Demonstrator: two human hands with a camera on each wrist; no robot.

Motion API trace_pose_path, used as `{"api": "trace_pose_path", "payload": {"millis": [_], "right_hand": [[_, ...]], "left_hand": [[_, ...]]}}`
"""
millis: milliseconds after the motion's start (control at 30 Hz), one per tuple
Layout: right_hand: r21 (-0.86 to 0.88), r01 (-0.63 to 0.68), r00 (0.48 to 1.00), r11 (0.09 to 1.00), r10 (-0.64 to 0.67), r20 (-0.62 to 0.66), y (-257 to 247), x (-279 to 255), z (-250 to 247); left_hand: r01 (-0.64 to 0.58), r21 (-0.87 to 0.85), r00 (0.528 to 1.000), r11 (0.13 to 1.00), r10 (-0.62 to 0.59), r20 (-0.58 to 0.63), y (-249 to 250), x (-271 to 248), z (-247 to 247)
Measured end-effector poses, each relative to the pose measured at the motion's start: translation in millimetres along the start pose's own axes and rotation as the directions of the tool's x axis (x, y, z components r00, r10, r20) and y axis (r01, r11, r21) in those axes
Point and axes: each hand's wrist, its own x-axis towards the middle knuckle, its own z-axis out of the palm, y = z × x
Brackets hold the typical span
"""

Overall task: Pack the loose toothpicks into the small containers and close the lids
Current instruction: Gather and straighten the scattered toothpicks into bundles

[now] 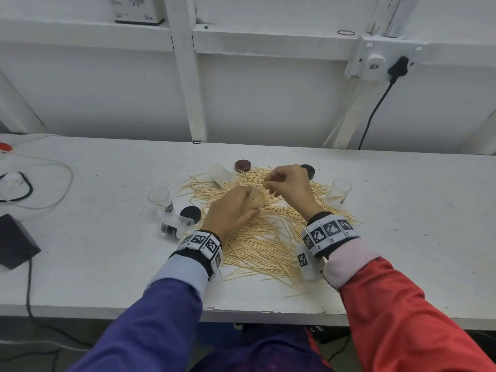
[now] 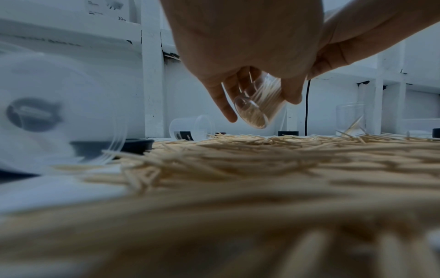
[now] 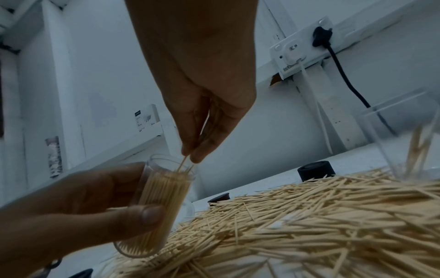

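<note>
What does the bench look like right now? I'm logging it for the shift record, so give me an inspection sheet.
Surface: white table, paint chipped at the near edge.
Job's things: toothpick pile spread out; nearly full jar tilted; other clear jars open; dark lids off.
Clutter: black box at left.
Grips: left hand holds the full jar; right hand pinches toothpicks at its mouth.
Cables: black cord from wall socket; white cable at left.
Surroundings: white panelled wall.

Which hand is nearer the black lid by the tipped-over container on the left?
Left. The left hand sits just right of that black lid; the right hand is farther right, across the pile.
</note>
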Motion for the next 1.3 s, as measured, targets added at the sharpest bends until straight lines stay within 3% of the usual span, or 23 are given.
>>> {"api": "trace_pose_path", "payload": {"millis": [133, 233, 333, 433, 500, 733, 900, 1167, 1300], "right_hand": [[-0.065, 0.081, 0.988, 0.995, -0.072, 0.138, 0.1, -2.4, -0.9], [0.021, 0.086, 0.995, 0.996, -0.087, 0.048, 4.2, -0.3, -5.3], [0.044, -0.004, 0.998, 0.999, 0.006, -0.057, 17.9, 4.4, -11.5], [-0.208, -0.149, 0.978, 0.967, 0.175, 0.115, 36.5, 6.3, -14.5], [-0.419, -0.115, 0.949, 0.901, 0.225, 0.223, 47.4, 2.8, -11.1], [-0.692, 0.033, 0.949, 0.721, 0.195, 0.248, 43.1, -3.9, 6.6], [-0.785, 0.167, 0.945, 0.596, 0.129, 0.299, 35.9, -5.7, 11.7], [-0.787, 0.195, 0.953, 0.586, 0.077, 0.293, 32.6, -11.4, 11.4], [-0.737, 0.134, 0.957, 0.662, 0.108, 0.271, 31.8, -9.9, 5.7]], "left_hand": [[0.006, -0.015, 1.000, 1.000, -0.006, -0.018, 1.3, -0.2, -0.5], [0.016, -0.017, 0.999, 1.000, -0.017, -0.028, 2.0, -0.4, -0.8], [0.034, -0.013, 0.999, 0.999, -0.034, -0.027, 1.6, -0.4, -0.8], [0.050, -0.002, 0.999, 0.999, -0.050, -0.015, 1.5, 0.4, 0.0], [0.049, 0.006, 0.999, 0.999, -0.049, -0.009, 1.4, 1.4, 1.1], [0.046, 0.026, 0.999, 0.999, -0.046, -0.008, -1.4, 0.5, 2.6], [0.042, 0.031, 0.999, 0.999, -0.041, -0.019, -2.8, 0.1, 3.5], [0.038, 0.053, 0.999, 0.998, -0.038, -0.007, -3.3, -0.8, 3.2], [0.036, 0.064, 0.999, 0.997, -0.035, -0.003, -3.6, 0.1, 3.4]]}}
